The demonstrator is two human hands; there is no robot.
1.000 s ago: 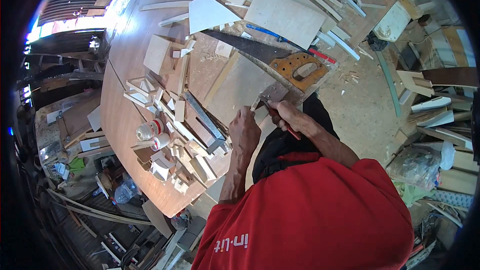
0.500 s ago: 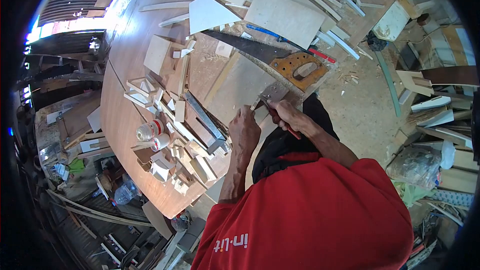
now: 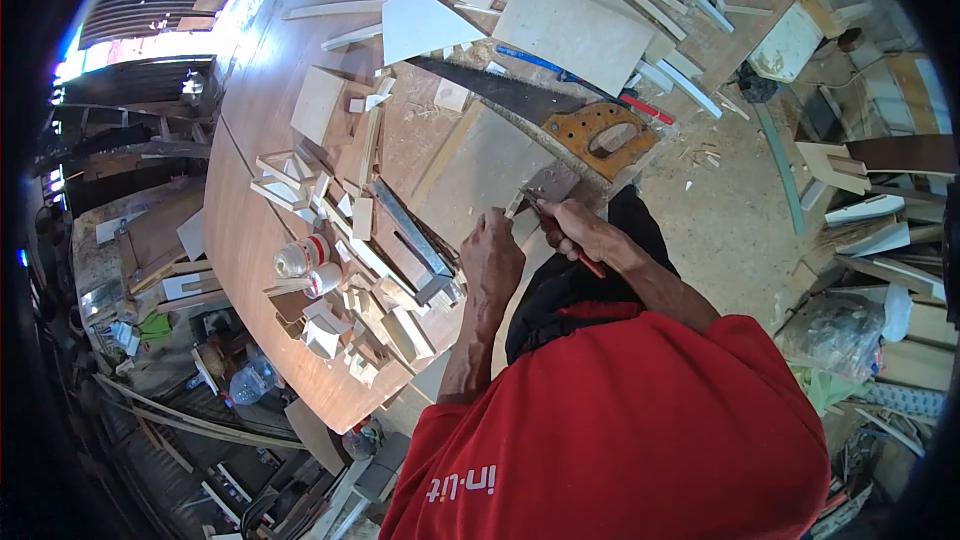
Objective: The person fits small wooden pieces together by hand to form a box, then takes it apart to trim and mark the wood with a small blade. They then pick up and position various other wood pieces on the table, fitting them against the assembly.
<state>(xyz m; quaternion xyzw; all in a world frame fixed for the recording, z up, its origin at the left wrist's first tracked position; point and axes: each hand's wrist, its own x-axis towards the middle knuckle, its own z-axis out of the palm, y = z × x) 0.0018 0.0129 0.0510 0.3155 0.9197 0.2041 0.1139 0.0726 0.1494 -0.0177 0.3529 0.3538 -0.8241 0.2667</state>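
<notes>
The left hand (image 3: 490, 262) covers most of the small wood piece (image 3: 523, 227) at its 1 o'clock; whether it grips or presses is unclear. The right hand (image 3: 578, 230) hides the middle of the red pencil (image 3: 592, 266).

Red short-sleeved shirt (image 3: 620, 430), white "in-lit"-like lettering (mirrored, unclear); dark trousers (image 3: 570, 285); bare forearms.

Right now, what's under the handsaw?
The handsaw lies across a pale board on the table, just beyond the right hand holding a red pencil. The strip directly beneath blade and handle is covered.
</notes>
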